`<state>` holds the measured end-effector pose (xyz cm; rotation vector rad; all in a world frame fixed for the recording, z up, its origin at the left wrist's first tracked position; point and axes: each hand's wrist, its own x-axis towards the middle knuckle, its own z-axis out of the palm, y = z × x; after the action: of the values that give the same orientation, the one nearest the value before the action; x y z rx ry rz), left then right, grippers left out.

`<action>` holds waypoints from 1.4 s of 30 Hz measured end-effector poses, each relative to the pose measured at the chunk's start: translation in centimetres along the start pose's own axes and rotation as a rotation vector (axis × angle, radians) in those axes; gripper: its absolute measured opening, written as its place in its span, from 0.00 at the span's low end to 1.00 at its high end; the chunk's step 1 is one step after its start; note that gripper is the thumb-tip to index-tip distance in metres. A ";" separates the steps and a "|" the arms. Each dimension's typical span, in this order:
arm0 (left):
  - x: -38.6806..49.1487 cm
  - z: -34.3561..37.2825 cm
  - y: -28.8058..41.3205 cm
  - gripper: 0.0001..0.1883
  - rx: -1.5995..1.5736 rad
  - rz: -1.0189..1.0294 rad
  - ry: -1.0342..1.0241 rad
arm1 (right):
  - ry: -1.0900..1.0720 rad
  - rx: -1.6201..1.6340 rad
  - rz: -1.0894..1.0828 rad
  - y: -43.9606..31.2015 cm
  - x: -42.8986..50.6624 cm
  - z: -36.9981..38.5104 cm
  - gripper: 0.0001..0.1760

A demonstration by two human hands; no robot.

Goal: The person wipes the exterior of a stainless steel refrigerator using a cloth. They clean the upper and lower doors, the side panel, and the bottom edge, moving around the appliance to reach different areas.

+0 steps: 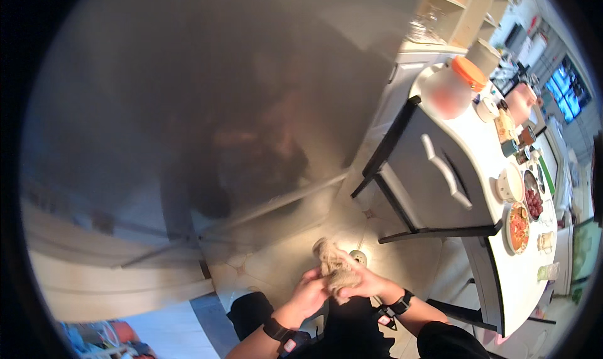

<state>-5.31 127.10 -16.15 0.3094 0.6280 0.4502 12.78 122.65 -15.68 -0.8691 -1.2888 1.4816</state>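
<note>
A crumpled beige cloth [330,260] is bunched up in front of my body, held by both hands. My left hand [308,293] grips its lower left side. On the other side, my right hand [367,281] has its fingers wrapped around the cloth, partly covered by its folds. Beyond the hands, a large dark, glossy upright panel [212,100] fills most of the view, with blurred reflections on its surface. The cloth and the panel are apart. Each wrist wears a dark strap.
At right, a dark-backed chair [410,180] stands against a white table [490,180]. The table carries a patterned bowl [510,183], a plate of orange-red food [518,227], grapes [533,203] and several jars. A pale cabinet ledge [118,283] juts in at lower left, above tiled floor [268,265].
</note>
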 end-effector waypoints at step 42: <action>-8.7 42.0 31.6 0.39 2.626 1.958 1.095 | 0.502 -0.094 -0.333 -19.4 18.2 -7.6 0.22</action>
<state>4.87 143.99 33.33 -1.8746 -0.7806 -0.7246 18.51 142.04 3.13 -0.9582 -1.0640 0.8754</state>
